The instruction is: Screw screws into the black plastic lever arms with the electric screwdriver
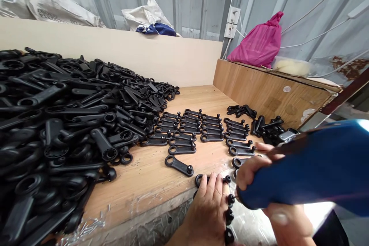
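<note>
My left hand (pixel 208 207) lies flat at the near edge of the wooden table (pixel 150 177), fingers pressed on a row of black plastic lever parts (pixel 229 205). My right hand (pixel 256 173) grips a blue power tool (pixel 311 169) whose front end sits against that row beside my left fingers. Beyond them, several black levers (pixel 198 127) lie in neat rows. One lever (pixel 178 165) lies alone, just ahead of my left hand.
A big heap of black levers (pixel 63 123) covers the table's left half. A wooden box (pixel 271 92) stands at the right with a pink bag (pixel 259 44) on top. Small loose pins (pixel 92 225) glint at the front edge. Sacks (pixel 52 5) sit behind the back board.
</note>
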